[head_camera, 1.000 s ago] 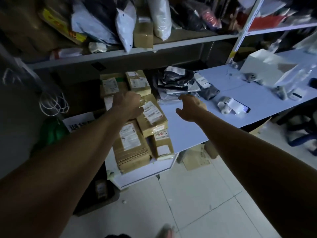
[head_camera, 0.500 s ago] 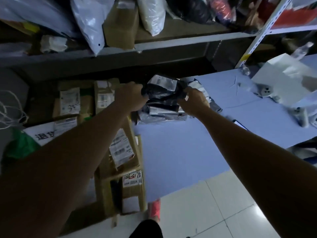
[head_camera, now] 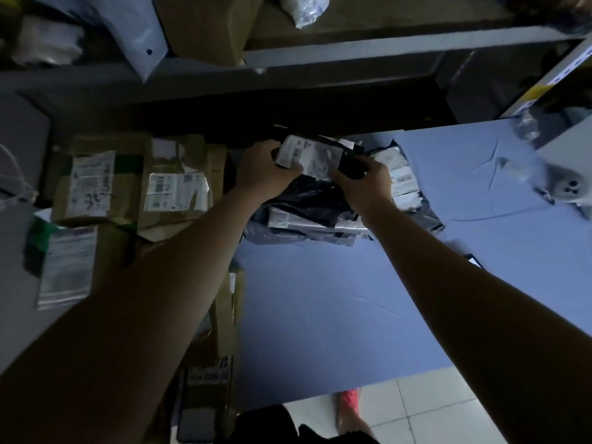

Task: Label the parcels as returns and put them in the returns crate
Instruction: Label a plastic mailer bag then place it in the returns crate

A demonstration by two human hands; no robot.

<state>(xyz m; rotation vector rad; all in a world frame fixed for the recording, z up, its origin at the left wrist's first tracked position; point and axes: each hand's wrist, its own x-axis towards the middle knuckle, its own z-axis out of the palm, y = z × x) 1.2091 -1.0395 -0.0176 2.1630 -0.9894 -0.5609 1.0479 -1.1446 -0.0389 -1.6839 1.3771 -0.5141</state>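
Our left hand (head_camera: 266,169) and right hand (head_camera: 365,184) clutch the top black parcel (head_camera: 312,158) on the pile (head_camera: 307,219) at the desk's (head_camera: 320,299) far side; we should lift it cleanly, leaving others undisturbed.

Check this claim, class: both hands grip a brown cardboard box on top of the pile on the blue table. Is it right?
Not quite. The head view shows the left hand and the right hand gripping a black plastic bag with a white label, not a cardboard box, on top of the pile on the blue table.
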